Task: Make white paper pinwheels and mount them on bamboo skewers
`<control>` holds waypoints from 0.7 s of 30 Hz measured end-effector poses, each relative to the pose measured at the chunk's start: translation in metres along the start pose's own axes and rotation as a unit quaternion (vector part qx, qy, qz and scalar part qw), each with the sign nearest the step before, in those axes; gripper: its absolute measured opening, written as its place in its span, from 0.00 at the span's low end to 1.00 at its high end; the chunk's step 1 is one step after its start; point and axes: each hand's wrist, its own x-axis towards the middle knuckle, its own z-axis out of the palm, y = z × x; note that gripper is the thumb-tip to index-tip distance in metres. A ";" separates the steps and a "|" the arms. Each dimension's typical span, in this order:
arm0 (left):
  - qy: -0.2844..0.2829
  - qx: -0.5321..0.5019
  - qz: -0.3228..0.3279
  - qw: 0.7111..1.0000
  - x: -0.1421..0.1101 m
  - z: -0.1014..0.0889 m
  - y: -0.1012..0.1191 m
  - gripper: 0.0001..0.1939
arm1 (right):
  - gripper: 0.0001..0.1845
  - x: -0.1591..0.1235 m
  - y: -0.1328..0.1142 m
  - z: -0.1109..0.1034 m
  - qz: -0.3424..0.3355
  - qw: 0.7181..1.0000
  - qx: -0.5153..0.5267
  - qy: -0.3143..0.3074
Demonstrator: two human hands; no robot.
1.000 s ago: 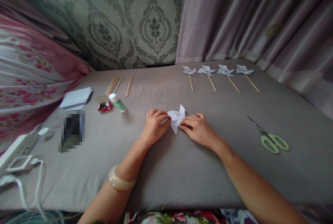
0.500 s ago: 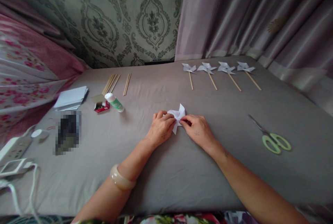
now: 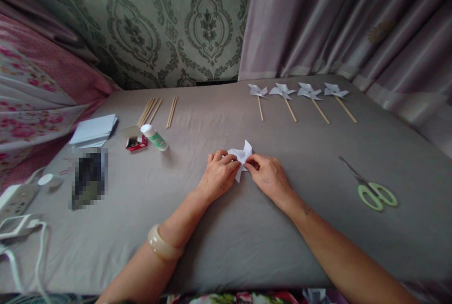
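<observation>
A white paper pinwheel [image 3: 243,154] without a stick lies on the grey cloth in front of me, its blades partly covered by my fingers. My left hand [image 3: 221,172] grips it from the left, fingers bent over its near middle. From the right, the thumb and forefinger of my right hand [image 3: 270,175] pinch the paper near the centre. Whether anything small sits between the fingertips is hidden. Left of my hands, a glue stick [image 3: 155,138] lies beside an open small red box [image 3: 136,143] with dark contents.
Several finished pinwheels [image 3: 310,91] on sticks line the back right. Green-handled scissors [image 3: 376,195] lie at right. Wooden sticks [image 3: 172,112] and stacked white paper [image 3: 93,131] are at back left. A power strip [image 3: 17,200] with cables and a blurred dark object [image 3: 89,179] occupy the left.
My view has shifted slightly. Both hands stay on the paper pinwheel, with hardly any visible movement of the fingers.
</observation>
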 end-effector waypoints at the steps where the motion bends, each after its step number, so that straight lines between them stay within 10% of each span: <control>1: 0.002 0.002 0.003 1.000 0.000 0.000 0.000 0.15 | 0.05 0.000 0.000 0.000 0.003 1.000 0.003 -0.007; 21: -0.017 0.015 0.005 1.000 0.000 -0.003 0.003 0.13 | 0.11 0.005 0.000 -0.003 0.009 0.996 -0.020 -0.081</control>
